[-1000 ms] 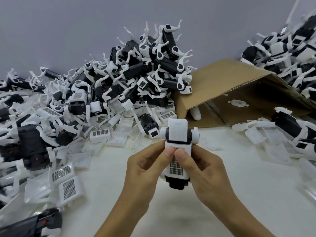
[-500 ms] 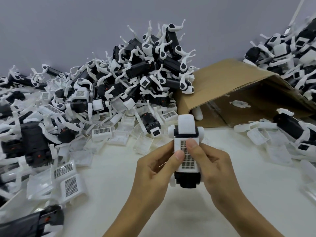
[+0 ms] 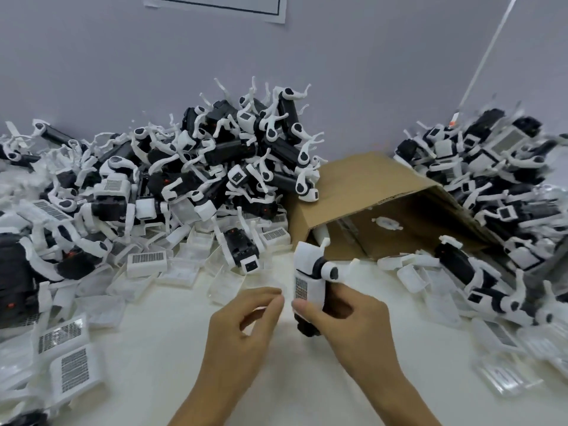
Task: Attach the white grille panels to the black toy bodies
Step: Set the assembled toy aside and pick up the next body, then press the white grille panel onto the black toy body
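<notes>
My right hand (image 3: 350, 318) grips a black toy body (image 3: 310, 281) with a white grille panel on its face, held upright above the white table (image 3: 276, 379) and turned a little to the right. My left hand (image 3: 242, 327) hovers just left of it with loosely curled fingers, holding nothing and apart from the toy. Loose white grille panels (image 3: 146, 261) lie across the left of the table. A tall heap of black toy bodies (image 3: 221, 167) with white legs rises behind them.
An open cardboard box (image 3: 378, 195) lies on its side behind the held toy. Another heap of toys (image 3: 498, 192) fills the right side. More white panels (image 3: 72, 368) lie at the near left, and clear plastic pieces (image 3: 504, 379) at the near right. A grey wall stands behind.
My left hand has let go of the toy and drawn back to the left. My right hand alone now holds the toy and has turned it to the right.
</notes>
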Motion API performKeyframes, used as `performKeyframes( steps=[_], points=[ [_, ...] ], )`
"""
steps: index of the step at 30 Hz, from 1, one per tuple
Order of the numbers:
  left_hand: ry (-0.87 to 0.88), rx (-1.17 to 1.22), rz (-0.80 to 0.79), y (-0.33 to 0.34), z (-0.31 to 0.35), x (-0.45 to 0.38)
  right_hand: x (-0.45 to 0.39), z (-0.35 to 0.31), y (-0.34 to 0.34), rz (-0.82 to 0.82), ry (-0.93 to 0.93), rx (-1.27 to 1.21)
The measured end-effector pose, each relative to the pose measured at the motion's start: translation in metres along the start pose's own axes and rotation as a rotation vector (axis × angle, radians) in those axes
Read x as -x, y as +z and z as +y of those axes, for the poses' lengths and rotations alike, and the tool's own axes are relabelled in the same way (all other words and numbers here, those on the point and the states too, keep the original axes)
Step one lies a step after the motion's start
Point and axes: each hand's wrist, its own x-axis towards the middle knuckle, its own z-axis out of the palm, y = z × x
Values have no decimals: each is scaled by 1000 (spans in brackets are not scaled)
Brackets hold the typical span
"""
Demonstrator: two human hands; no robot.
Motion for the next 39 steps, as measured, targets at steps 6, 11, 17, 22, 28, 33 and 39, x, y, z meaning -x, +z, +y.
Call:
performKeyframes(
  steps=[6,11,17,22,28,33,39],
  points=[
    [103,-194,203,-10,-25,-20,-21,-9,-37,-145,-79,510],
    [382,-332,347,-1,-25,-26,-33,-50,-100,8,-384,805],
    [494,-387,389,4,-29,-33,-84,-131,-172,424,-918,1052],
    [478,-404,393,4,-35,-34,-167,-211,-230,557,-348,1029],
    [398,-433,403,0,-33,-34,-151,-167,-187,325,-197,875],
    [336,-467,420,-6,-29,-32,-126,-74,-93,69,-152,565],
    [152,-465,378,-4,-27,-31,-156,-27,-4,69,-118,281]
  ],
)
